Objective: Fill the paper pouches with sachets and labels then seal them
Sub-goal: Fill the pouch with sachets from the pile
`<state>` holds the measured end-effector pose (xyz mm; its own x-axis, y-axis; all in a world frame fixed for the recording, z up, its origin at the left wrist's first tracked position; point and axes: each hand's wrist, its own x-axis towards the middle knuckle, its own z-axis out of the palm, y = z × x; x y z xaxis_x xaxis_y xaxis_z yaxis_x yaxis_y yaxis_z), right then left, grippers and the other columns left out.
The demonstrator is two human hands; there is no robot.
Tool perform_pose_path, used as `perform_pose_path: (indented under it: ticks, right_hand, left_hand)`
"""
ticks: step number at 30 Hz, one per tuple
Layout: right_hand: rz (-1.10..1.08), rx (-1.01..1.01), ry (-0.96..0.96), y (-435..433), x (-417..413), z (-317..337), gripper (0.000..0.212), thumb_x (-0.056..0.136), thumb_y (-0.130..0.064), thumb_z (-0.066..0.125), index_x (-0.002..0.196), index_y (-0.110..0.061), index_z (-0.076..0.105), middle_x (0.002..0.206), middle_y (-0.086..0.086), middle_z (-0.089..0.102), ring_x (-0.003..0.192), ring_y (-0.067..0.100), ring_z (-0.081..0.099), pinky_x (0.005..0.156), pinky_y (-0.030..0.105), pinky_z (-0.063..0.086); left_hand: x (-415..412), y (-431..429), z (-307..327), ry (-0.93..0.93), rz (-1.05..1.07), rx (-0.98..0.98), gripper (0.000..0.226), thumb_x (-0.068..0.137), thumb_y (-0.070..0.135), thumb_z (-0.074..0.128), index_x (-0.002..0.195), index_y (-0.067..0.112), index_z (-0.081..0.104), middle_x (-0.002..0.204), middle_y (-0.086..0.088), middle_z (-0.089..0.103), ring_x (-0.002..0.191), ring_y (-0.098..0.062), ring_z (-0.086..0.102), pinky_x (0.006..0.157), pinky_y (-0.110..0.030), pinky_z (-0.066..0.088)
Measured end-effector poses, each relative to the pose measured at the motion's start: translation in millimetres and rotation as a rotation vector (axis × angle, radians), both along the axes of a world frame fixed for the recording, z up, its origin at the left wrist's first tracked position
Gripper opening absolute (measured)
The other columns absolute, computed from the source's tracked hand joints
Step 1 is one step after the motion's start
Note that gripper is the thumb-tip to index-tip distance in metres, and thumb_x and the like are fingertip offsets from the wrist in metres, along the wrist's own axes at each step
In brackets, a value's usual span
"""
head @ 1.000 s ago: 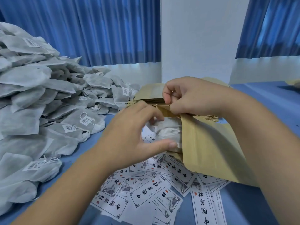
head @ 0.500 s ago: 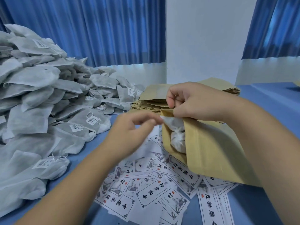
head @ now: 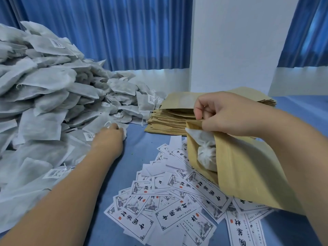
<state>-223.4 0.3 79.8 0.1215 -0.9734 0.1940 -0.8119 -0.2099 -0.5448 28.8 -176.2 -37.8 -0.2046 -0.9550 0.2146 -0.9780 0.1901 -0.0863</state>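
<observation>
Right hand (head: 221,112) pinches the pouch (head: 248,166) by one lip, so its sachets (head: 206,153) could spill; left hand (head: 110,135), grip unclear, rests on the sachet pile (head: 44,96) and may snag several

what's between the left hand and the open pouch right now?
Head view: mostly bare blue table, then a few loose labels beside the pouch. The left hand is at the sachet pile; the flat pouch stack sits behind that line.
</observation>
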Motion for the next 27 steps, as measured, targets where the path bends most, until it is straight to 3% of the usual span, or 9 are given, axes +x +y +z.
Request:
perform_pose_path:
  ticks: [3,6,11,15,17,20,24,27]
  right_hand:
    - [0.003,-0.002,-0.010,0,-3,1,0.018,0.076,-0.001,0.056,0.076,-0.018,0.057,0.052,-0.006,0.047,0.045,0.006,0.037,0.046,0.021,0.031]
    - [0.005,-0.010,-0.014,0,-4,1,0.017,0.076,-0.001,0.056,0.076,-0.018,0.057,0.051,-0.007,0.046,0.044,0.005,0.037,0.044,0.017,0.030]
    - [0.005,-0.006,-0.012,-1,-6,0,0.018,0.076,-0.001,0.056,0.077,-0.019,0.057,0.052,-0.006,0.047,0.045,0.006,0.038,0.044,0.018,0.031]
    - [0.001,-0.026,-0.024,-1,-7,0,0.018,0.076,0.000,0.056,0.078,-0.018,0.058,0.050,-0.008,0.047,0.044,0.005,0.037,0.043,0.015,0.031]
    - [-0.003,-0.042,-0.040,-2,-8,0,0.018,0.076,0.001,0.056,0.078,-0.017,0.058,0.049,-0.009,0.047,0.043,0.005,0.037,0.042,0.015,0.031]
    - [0.002,-0.052,-0.037,-3,-7,-1,0.019,0.075,0.001,0.056,0.076,-0.018,0.058,0.048,-0.009,0.047,0.043,0.004,0.037,0.042,0.015,0.031]
    - [0.004,-0.056,-0.028,-5,-4,-3,0.019,0.075,0.000,0.057,0.075,-0.019,0.057,0.051,-0.007,0.048,0.044,0.006,0.037,0.044,0.019,0.031]
    - [0.004,-0.048,-0.036,-5,-4,-3,0.018,0.075,0.000,0.059,0.077,-0.018,0.058,0.051,-0.006,0.048,0.045,0.007,0.037,0.048,0.024,0.033]
  left_hand:
    - [1,-3,1,-0.022,0.046,-0.097,0.032,0.087,0.010,0.051,0.116,0.018,0.061,0.120,-0.004,0.050,0.113,-0.028,0.047,0.087,-0.037,0.044]
    - [0,3,4,-0.060,-0.039,-0.274,0.027,0.083,0.016,0.054,0.106,0.020,0.068,0.112,-0.001,0.061,0.108,-0.028,0.048,0.084,-0.036,0.038]
    - [-17,42,28,0.354,-0.503,-0.594,0.018,0.078,0.017,0.056,0.085,0.006,0.069,0.078,-0.010,0.062,0.078,-0.033,0.055,0.072,-0.041,0.041]
    - [-42,94,45,0.694,-0.869,-0.377,0.022,0.085,0.021,0.048,0.093,0.011,0.065,0.083,0.002,0.057,0.078,-0.014,0.051,0.070,-0.025,0.039]
    - [-54,115,46,0.681,-0.984,-0.309,0.020,0.086,0.017,0.049,0.094,0.011,0.066,0.084,0.005,0.057,0.077,-0.011,0.051,0.069,-0.022,0.040]
    - [-69,130,44,0.617,-1.075,-0.306,0.018,0.084,0.006,0.061,0.098,0.007,0.071,0.085,-0.001,0.061,0.077,-0.014,0.053,0.067,-0.029,0.043]
    - [-85,139,47,0.556,-1.085,-0.472,0.020,0.082,0.006,0.060,0.096,0.008,0.074,0.090,-0.002,0.068,0.080,-0.027,0.055,0.071,-0.041,0.045]
    - [-89,142,51,0.482,-1.098,-0.589,0.025,0.080,0.000,0.058,0.094,0.010,0.076,0.091,-0.001,0.071,0.072,-0.030,0.056,0.060,-0.042,0.047]
